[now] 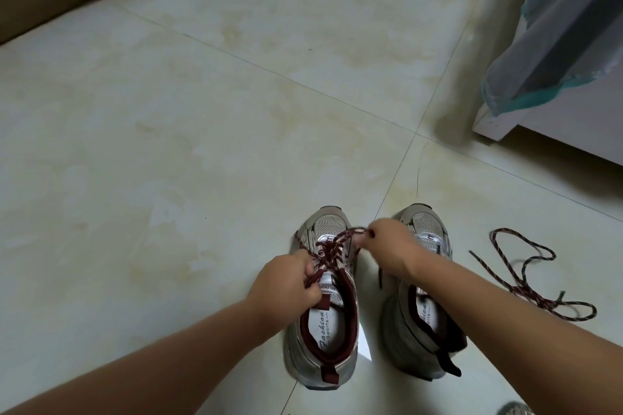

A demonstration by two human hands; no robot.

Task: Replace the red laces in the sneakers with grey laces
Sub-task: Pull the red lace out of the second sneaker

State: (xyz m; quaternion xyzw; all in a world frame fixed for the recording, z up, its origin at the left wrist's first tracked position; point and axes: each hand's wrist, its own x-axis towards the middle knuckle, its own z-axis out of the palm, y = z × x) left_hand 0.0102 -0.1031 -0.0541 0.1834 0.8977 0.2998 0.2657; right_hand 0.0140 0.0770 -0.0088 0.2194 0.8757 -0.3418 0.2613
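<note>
Unlacing is the step I read here: I have both hands on the dark red speckled lace [332, 248] of the left grey-and-silver mesh sneaker [323, 323], which stands on the pale tiled floor [202, 145] with its toe pointing away from me. My left hand [290, 283] is clenched around one strand beside the tongue, near the top eyelets. My right hand [387, 248] pinches a loop of the same lace above the lower eyelets and draws it toward the toe. The lace crosses several eyelet rows, so this shoe is only partly undone.

The right grey sneaker [421, 296] stands just beside it, and as far as I can see its eyelets are bare; my right forearm hides part of them. A loose red speckled lace [526, 280] lies tangled on the floor to its right, apart from both shoes.

I see no grey laces anywhere in view. Next I judge the loop must be worked free row by row, pulling slack through each eyelet rather than tugging hard, with the left hand steadying the shoe.
</note>
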